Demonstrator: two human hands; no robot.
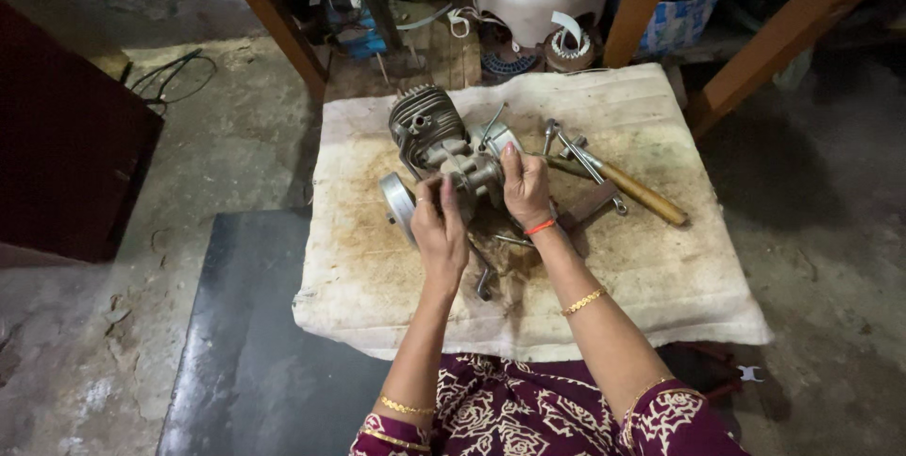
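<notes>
Head view: both hands grasp the small engine; left hand at its near side, right hand at its right; finned end points far-left.

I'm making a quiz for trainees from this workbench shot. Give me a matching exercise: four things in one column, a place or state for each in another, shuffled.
Things:
1. small engine
2. wooden-handled tool
3. stained cloth
4. red band

Places or states:
A. on the right wrist
B. spread under everything
C. held by left hand and right hand
D. lying right of the engine

Pairs: 1-C, 2-D, 3-B, 4-A
</notes>
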